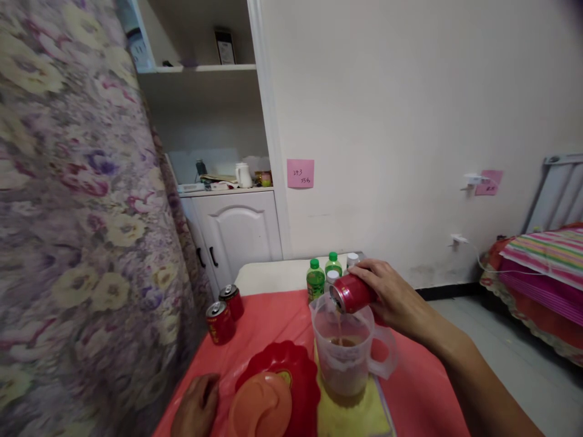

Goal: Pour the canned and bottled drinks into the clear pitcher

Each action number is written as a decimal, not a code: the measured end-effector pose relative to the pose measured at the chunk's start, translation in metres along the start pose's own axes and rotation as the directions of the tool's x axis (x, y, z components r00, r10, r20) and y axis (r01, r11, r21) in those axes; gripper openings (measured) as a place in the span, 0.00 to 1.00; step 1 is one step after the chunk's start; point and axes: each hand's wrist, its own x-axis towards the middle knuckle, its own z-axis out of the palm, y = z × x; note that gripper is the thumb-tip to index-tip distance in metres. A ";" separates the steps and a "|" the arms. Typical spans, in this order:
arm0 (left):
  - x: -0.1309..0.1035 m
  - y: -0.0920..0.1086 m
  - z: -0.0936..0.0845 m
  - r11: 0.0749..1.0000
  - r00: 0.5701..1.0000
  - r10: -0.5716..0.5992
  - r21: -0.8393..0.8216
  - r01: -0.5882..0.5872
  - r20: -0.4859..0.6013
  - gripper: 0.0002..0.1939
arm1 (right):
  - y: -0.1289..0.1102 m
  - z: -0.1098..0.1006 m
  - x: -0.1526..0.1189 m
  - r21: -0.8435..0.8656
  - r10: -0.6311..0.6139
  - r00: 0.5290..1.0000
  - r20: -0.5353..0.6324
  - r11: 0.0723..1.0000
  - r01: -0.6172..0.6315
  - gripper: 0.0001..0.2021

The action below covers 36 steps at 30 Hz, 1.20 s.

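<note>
My right hand [380,285] is wrapped round a red drink can [351,294], tipped to the left over a clear plastic measuring jug [344,364]. A thin brownish stream runs from the can's mouth into the jug, where brownish liquid lies under some froth. The jug stands upright on a yellow cloth [355,413], its handle to the right. My left hand [197,405] rests on the red tablecloth with nothing in it, thumb apart from the fingers. Right of it, an orange lid-like piece [262,406] lies on a red scalloped plate [303,379].
Two red cans [221,325] stand at the table's left edge. Behind the jug are green-capped bottles [315,282] and white-capped bottles, partly hidden. A floral curtain [82,212] hangs on the left. A white cupboard [241,230] and a wall lie beyond; a bed [542,273] is at right.
</note>
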 end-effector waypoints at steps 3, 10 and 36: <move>0.000 0.000 0.000 1.000 1.000 0.000 0.008 0.000 0.011 0.16 | 0.000 0.000 0.000 -0.011 -0.004 1.000 -0.004 1.000 0.004 0.35; 0.000 -0.003 0.002 1.000 1.000 -0.001 0.026 0.001 0.016 0.15 | 0.001 0.000 0.001 -0.015 -0.004 1.000 0.000 1.000 0.004 0.36; 0.003 0.002 -0.001 1.000 1.000 -0.001 0.020 0.001 0.004 0.14 | -0.001 -0.006 0.003 -0.062 -0.016 0.999 -0.047 0.998 0.013 0.30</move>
